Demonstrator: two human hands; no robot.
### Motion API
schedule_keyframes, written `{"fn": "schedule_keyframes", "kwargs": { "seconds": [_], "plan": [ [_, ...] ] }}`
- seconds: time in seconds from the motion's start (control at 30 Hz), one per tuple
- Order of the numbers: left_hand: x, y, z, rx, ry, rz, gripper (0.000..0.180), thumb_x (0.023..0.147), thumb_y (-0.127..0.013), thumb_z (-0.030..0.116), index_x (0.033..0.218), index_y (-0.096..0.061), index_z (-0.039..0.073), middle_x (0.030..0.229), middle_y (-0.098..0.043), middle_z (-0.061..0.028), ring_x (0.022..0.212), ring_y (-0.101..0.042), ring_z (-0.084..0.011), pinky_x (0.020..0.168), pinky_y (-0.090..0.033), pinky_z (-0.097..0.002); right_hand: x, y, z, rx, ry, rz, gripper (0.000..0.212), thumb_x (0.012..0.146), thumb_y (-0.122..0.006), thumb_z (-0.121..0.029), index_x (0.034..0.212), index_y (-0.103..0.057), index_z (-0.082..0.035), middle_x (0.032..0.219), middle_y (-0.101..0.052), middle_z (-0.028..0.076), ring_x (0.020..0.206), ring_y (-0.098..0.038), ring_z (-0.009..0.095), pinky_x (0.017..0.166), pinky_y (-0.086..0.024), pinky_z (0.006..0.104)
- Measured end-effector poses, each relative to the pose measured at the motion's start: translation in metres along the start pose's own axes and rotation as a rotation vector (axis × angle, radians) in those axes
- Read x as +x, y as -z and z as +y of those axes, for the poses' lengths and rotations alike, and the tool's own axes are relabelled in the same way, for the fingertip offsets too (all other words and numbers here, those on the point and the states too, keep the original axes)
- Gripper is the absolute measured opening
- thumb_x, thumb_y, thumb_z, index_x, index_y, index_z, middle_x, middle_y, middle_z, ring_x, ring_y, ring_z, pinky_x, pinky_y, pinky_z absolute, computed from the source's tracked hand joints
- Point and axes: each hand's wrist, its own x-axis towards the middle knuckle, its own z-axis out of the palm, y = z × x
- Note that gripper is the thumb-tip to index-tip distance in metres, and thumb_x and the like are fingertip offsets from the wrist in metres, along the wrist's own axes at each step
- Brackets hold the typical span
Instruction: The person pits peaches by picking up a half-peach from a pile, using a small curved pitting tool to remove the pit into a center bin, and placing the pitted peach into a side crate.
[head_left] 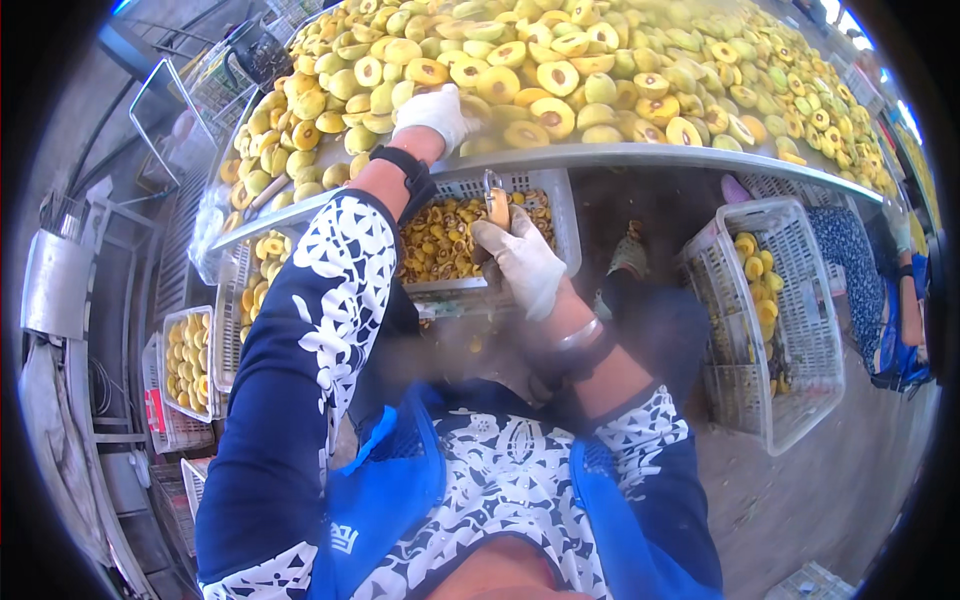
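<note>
My left hand, in a white glove, reaches over the table's near edge and touches the heap of halved yellow peaches. Its fingers point away from me and are mostly hidden, so any fruit in them cannot be made out. Lower down, my right hand, gloved too, is closed around a pitting tool with a light wooden handle and a metal loop at its tip. The loop points up, toward the table edge. Beneath the tool lies a white crate holding brown pits and scraps.
The metal table edge runs across in front of me. A white crate of peach halves stands tilted on the right; smaller crates of halves stand left. Another person's arm shows at far right. A metal frame stands upper left.
</note>
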Motion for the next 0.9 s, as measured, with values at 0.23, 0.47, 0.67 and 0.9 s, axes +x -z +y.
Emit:
{"fn": "schedule_keyframes", "kwargs": {
  "seconds": [0.23, 0.47, 0.67, 0.9],
  "plan": [
    [0.001, -0.030, -0.044, -0.467, -0.034, 0.037, 0.062, 0.066, -0.075, 0.026, 0.120, -0.052, 0.005, 0.112, -0.061, -0.0195, 0.105, -0.059, -0.0319, 0.090, -0.047, -0.0367, -0.004, 0.001, -0.012, 0.040, 0.001, -0.027, 0.024, 0.088, -0.061, -0.021, 0.099, -0.044, -0.008, 0.065, -0.054, 0.004, 0.040, -0.045, 0.010, 0.037, -0.037, 0.0244],
    [-0.027, -0.034, -0.036, -0.638, -0.447, 0.227, 0.054, 0.065, -0.068, -0.001, 0.117, -0.053, 0.004, 0.111, -0.058, -0.0076, 0.109, -0.053, -0.0184, 0.098, -0.041, -0.0283, 0.009, 0.010, -0.004, 0.071, 0.005, -0.001, 0.023, 0.088, -0.061, -0.019, 0.101, -0.044, -0.009, 0.065, -0.053, 0.003, 0.043, -0.046, 0.010, 0.036, -0.037, 0.0251],
    [-0.045, -0.025, -0.017, -0.883, -0.396, 0.173, 0.051, 0.072, -0.056, -0.014, 0.120, -0.054, 0.003, 0.109, -0.057, -0.0041, 0.107, -0.054, -0.0152, 0.098, -0.042, -0.0275, 0.019, 0.010, -0.009, 0.010, 0.033, 0.035, 0.023, 0.088, -0.061, -0.019, 0.101, -0.044, -0.009, 0.066, -0.054, 0.004, 0.043, -0.048, 0.010, 0.035, -0.038, 0.0251],
    [-0.041, -0.034, -0.029, -0.995, -0.293, -0.049, 0.043, 0.081, -0.063, -0.002, 0.122, -0.053, 0.004, 0.111, -0.059, -0.0025, 0.105, -0.055, -0.0119, 0.092, -0.045, -0.0241, 0.019, 0.001, -0.004, -0.038, 0.034, 0.046, 0.025, 0.088, -0.060, -0.022, 0.103, -0.045, -0.008, 0.068, -0.056, 0.005, 0.043, -0.047, 0.010, 0.037, -0.038, 0.0238]
  ]
}}
